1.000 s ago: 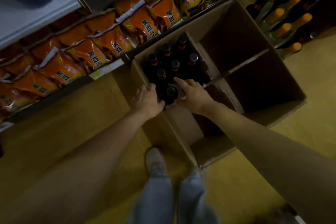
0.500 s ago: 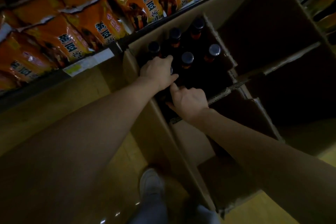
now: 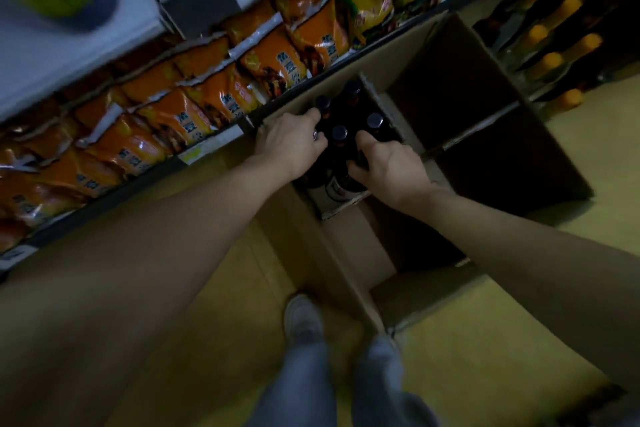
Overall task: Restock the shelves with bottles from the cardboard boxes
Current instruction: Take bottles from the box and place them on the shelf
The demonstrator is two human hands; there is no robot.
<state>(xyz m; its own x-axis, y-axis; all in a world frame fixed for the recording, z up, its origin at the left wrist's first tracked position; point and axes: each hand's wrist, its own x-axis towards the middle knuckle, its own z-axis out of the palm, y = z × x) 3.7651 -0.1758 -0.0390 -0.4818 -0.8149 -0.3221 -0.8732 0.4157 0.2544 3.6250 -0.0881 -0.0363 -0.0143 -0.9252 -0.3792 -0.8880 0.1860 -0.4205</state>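
Both hands, left and right, apparently gripping dark bottles in box.

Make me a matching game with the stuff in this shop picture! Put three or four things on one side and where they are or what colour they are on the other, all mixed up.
Things:
1. dark bottles
2. orange snack bags
3. orange-capped bottles
4. left hand

Places or states:
A. on the low shelf at the far right
B. standing in one compartment of the cardboard box
C. gripping a bottle in the box
D. lined up on the shelf left of the box

Pairs: 1-B, 2-D, 3-A, 4-C
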